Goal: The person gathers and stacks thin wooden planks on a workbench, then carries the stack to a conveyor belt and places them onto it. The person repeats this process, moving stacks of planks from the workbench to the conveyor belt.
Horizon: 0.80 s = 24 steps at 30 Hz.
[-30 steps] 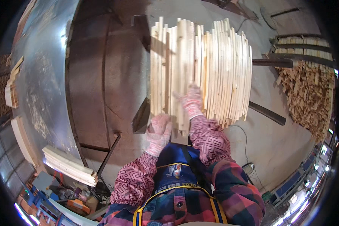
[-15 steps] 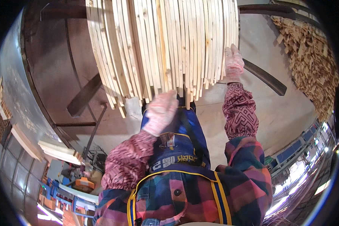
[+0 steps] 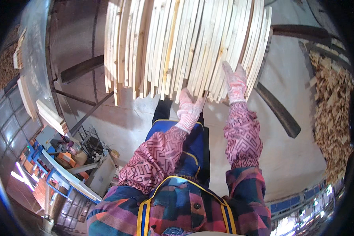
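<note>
Long pale wooden strips [image 3: 161, 51] lie side by side in a wide stack ahead of me, their near ends uneven. My left hand [image 3: 189, 108], in a pinkish-white knitted glove, is closed at the near ends of several strips right of the middle, thumb and fingers around them. Farther up on the right, my right hand [image 3: 235, 83], gloved alike, grips strips of the same slanting bunch. Its thumb lies over the top and its fingers reach into a dark gap on the bunch's right side. Fingers under the strips are hidden.
Dark metal arms [image 3: 278, 112] stick out beside the stack. A large heap of cut wood pieces [image 3: 330, 114] rises at the right. Left are a metal sheet [image 3: 37, 63], some short boards [image 3: 51, 118] and a blue-framed table [image 3: 69, 177] near clutter.
My left hand has gone from a blurred position below the strip ends to gripping them. My right hand has left the stack's right edge and moved inward. The view has shifted.
</note>
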Available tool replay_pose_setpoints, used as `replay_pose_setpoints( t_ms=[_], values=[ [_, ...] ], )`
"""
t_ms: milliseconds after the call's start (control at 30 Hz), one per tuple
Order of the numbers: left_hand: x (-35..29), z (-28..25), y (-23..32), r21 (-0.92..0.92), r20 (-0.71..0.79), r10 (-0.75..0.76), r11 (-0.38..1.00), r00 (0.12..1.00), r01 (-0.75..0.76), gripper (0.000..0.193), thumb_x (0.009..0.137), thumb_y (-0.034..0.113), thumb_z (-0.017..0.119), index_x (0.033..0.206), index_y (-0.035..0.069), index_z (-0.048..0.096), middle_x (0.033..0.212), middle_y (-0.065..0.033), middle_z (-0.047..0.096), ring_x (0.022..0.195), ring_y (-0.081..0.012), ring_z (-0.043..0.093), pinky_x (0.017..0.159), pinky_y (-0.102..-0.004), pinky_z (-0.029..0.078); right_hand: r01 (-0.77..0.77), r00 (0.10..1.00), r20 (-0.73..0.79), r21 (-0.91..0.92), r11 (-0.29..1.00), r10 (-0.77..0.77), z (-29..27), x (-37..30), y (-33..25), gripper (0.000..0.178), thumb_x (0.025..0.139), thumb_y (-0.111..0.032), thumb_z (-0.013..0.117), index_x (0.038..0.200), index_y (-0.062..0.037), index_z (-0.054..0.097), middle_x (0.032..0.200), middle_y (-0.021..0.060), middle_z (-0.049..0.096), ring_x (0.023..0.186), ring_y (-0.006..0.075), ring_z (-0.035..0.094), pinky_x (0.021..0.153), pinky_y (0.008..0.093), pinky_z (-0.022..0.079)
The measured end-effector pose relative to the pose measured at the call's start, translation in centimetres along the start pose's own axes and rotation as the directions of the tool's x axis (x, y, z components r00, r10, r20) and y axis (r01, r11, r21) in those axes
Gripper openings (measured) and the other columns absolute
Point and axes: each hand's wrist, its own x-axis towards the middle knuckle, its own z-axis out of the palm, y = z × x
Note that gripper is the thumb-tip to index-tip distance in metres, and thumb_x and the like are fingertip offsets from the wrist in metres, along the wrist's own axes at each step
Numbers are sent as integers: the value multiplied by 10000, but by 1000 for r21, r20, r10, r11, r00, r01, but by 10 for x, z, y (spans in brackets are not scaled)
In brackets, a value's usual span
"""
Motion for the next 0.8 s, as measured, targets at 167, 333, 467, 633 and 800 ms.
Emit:
replay_pose_setpoints(
  t_ms=[167,333,467,633,800],
  values=[
    [-18,-38,29,-141,302,115,987,946,-75,758,749,351,794,1294,-55,456,1131,-175,593,963,-215,610,850,-358,514,-188,938,296,870,455,-179,-72,-7,14,575,874,-243,728,1323,23,489,1244,195,592,1084,279,634,916,350,545],
    [27,-33,118,-115,343,250,968,905,-224,1120,722,306,835,1529,12,117,1337,-265,492,1179,-321,533,985,-359,455,-319,898,411,855,409,-160,-85,-12,-7,576,939,-87,612,1443,-43,336,1266,176,560,1140,290,601,933,378,568],
    [25,-45,117,-109,370,347,937,862,-331,1096,766,278,784,1523,-34,55,1519,-290,275,1418,-359,306,1169,-372,270,-109,905,290,864,491,-310,-87,-29,-3,788,856,-164,684,1488,-17,235,1313,201,536,1175,303,584,966,391,537],
    [9,-84,60,-296,283,520,846,806,-442,1090,764,308,788,1537,-3,86,1540,-240,278,1441,-335,274,1183,-379,235,-145,917,249,935,323,-311,-91,-109,-48,928,687,-166,820,1453,-15,318,1289,152,539,1120,283,581,983,380,489],
    [52,-169,55,341,-259,628,770,734,-539,433,790,294,700,1141,47,643,1075,-181,584,1031,-338,566,883,-439,468,177,936,229,353,919,-269,32,-107,-30,876,782,-395,736,1466,-9,347,1347,161,504,1205,293,525,1042,383,427]
  ],
)
